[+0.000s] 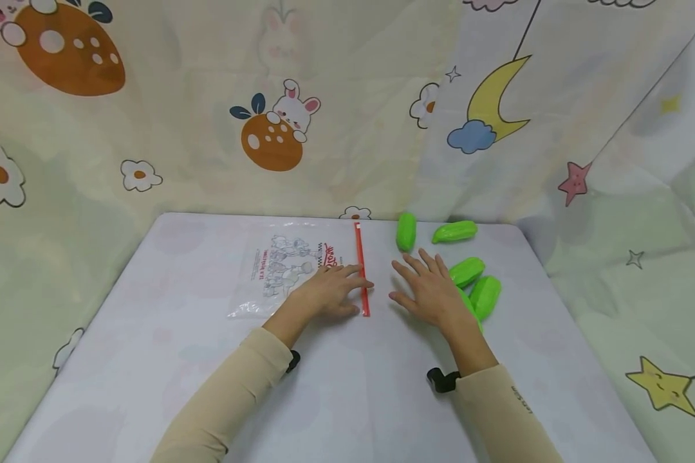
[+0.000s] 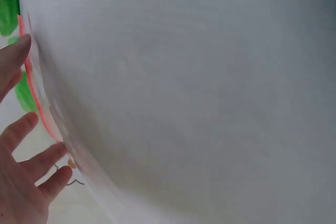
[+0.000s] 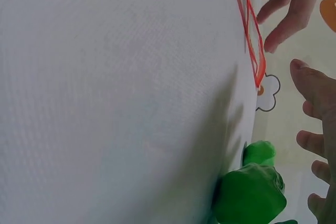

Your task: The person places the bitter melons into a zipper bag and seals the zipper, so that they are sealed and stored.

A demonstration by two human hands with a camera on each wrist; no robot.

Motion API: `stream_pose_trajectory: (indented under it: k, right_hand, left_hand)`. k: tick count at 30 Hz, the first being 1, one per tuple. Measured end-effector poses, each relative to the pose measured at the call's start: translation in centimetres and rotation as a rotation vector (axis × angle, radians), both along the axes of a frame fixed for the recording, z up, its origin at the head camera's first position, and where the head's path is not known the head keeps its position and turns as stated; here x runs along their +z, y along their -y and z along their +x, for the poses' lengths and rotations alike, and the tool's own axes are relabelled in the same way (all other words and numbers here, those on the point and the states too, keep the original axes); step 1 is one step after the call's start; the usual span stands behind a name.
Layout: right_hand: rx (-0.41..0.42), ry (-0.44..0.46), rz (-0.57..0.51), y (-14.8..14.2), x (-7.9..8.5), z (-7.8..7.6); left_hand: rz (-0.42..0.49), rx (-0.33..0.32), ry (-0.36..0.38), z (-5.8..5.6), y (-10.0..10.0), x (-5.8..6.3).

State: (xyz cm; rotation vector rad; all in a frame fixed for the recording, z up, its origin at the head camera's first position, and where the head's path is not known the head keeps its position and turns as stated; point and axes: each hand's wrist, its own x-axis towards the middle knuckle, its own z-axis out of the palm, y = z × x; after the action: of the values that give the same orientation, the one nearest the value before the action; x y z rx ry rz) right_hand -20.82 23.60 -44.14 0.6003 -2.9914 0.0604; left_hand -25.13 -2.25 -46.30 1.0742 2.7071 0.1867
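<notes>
A clear zip bag (image 1: 255, 276) printed with line drawings lies flat, its red zip edge (image 1: 360, 257) on the right. My left hand (image 1: 330, 292) is over the bag's right part, fingers spread across the red edge; whether they touch it I cannot tell. In the right wrist view two red lips of the bag mouth (image 3: 262, 72) stand slightly parted. My right hand (image 1: 431, 292), fingers spread and holding nothing, is above the table between the bag and several bright green, cucumber-shaped pieces (image 1: 486, 298). One green piece is partly hidden behind the right hand and wrist.
Two more pieces lie at the back: an upright-lying green piece (image 1: 406, 231) and a sideways green piece (image 1: 454, 231). The white-covered table (image 1: 168, 360) reaches a patterned cloth backdrop (image 1: 353, 154) behind it. Dark wrist cameras show beneath both sleeves, including the right wrist camera (image 1: 442, 380).
</notes>
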Motion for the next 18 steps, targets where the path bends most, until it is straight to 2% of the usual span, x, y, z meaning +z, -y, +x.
stream_pose_trajectory:
  k: [6,13,18]
  right_hand:
    - [0.005,-0.016,-0.034,-0.11,-0.23,-0.26]
    - [0.023,-0.026,-0.042,0.15,0.23,-0.31]
    - [0.041,-0.019,-0.027,0.59,-0.11,-0.48]
  left_hand:
    - [0.002,0.0,0.021,-0.1,-0.26,-0.11]
    - [0.019,0.009,0.007,-0.01,-0.51,-0.26]
    - [0.011,0.002,-0.017,0.02,-0.32,-0.13]
